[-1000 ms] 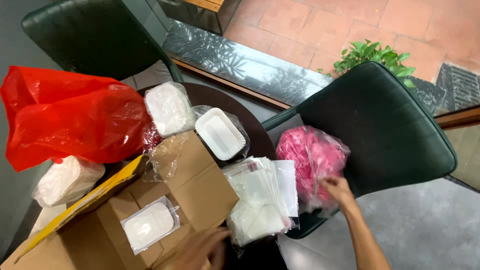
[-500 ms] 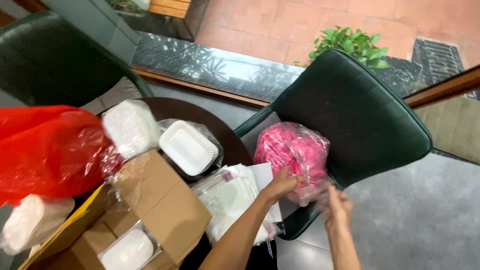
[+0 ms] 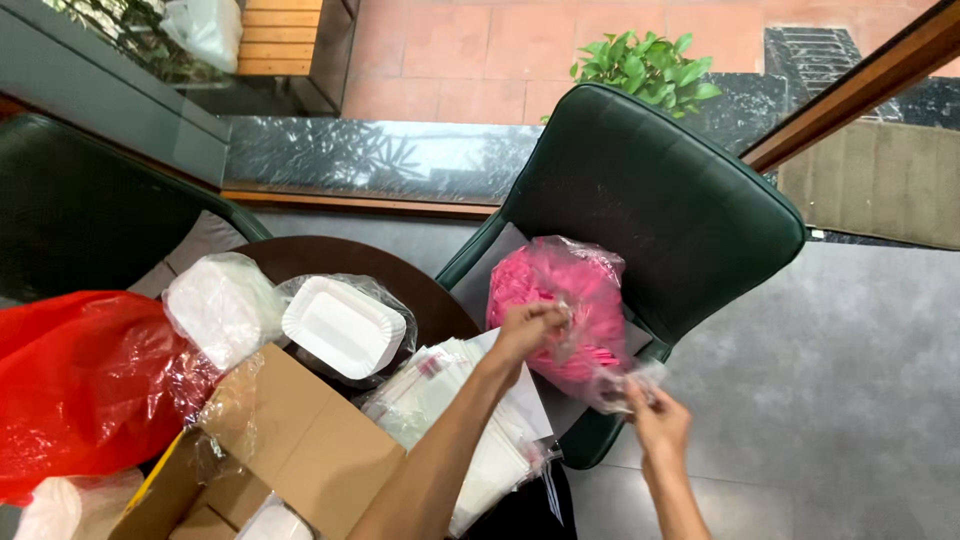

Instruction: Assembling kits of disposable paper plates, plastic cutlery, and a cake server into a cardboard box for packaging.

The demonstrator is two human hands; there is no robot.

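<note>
Centrally, clear bag of pink items (image 3: 560, 300) lay on dark green chair (image 3: 660, 200) seat. Left hand (image 3: 530, 328) pinched plastic at bag's middle; right hand (image 3: 655, 418) gripped stretched corner lower right, likely pulling film taut. Cardboard box (image 3: 300, 450) lower left.

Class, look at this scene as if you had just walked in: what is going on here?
A person leans over a dark green chair, both hands on a clear plastic bag of pink items lying on its seat. The left hand has a grip on the bag's plastic near the middle; the right hand pinches its lower edge. Beside them, a round table holds wrapped white trays, a cardboard box and a red bag.
</note>
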